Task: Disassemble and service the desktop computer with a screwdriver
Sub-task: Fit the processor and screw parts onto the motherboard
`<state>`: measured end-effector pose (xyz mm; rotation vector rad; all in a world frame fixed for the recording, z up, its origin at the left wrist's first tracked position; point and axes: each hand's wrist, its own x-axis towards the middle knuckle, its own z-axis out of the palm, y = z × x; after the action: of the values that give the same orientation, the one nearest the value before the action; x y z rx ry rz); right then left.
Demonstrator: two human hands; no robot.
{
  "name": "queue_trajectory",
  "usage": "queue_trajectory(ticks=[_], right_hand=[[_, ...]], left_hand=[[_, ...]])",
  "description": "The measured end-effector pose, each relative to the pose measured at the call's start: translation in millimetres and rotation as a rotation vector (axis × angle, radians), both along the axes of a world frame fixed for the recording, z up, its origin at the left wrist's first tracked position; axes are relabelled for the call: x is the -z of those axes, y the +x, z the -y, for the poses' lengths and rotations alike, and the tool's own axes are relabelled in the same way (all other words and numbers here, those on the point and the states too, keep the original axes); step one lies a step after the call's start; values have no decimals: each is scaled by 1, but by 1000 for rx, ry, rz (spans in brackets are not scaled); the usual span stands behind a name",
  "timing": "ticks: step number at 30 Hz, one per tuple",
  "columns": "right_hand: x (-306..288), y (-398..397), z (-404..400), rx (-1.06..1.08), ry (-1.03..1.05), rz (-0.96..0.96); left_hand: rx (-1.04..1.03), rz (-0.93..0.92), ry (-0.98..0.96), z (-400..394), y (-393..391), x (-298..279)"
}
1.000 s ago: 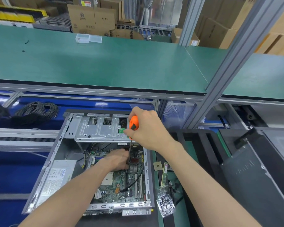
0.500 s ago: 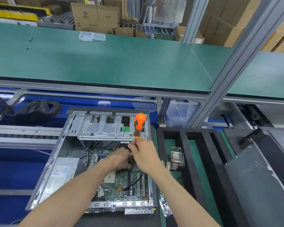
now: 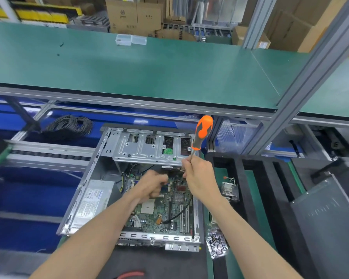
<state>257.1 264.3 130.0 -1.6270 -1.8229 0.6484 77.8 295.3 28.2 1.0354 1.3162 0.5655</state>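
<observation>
Since a second ago the right hand (image 3: 199, 178) has slid off the orange handle and down the shaft of the screwdriver (image 3: 203, 131), so the handle now stands free above the fist, tilted up and to the right.

Far left on the blue shelf lies a coil of black cable (image 3: 69, 126). Next comes the desktop computer (image 3: 129, 198), lying open on the counter (image 3: 169, 264) with its power supply (image 3: 93, 200) along the left wall and the motherboard (image 3: 165, 208) bare beside it. Over the board's upper part the left hand (image 3: 151, 186) has its fingers curled inward; whether they pinch a screw or a connector cannot be told. Just right of it, the right hand's fingers grip the metal shaft close to the tip, which is hidden behind the hand.

Judging by this choked-up grip, a fastener near the drive cage (image 3: 149, 148) is being located or lifted out. Doing it well means keeping the tip square in the screw head, steadying with the left hand, and avoiding scraping the board.

Right of the case, a heatsink (image 3: 230, 191) sits in a black tray (image 3: 258, 198).
</observation>
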Motion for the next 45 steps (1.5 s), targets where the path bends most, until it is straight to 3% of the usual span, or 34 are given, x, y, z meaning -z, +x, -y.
queue_trajectory(ticks=[4,7,10,15,20,45], right_hand=[[3,2,0,16,6,-11],[4,3,0,12,23,16],[6,6,0,3,14,62],[4,13,-3,11,-8,103],[2,19,-1,-15,-20,129],[16,19,-5,3,-102,116]], left_hand=[[-168,504,-256,9,0,-10],[-140,639,-251,12,3,-14],[-130,499,-174,14,13,-12],[10,-70,252,16,39,-12],[92,-221,362,12,58,-11],[93,-259,322,7,60,7]])
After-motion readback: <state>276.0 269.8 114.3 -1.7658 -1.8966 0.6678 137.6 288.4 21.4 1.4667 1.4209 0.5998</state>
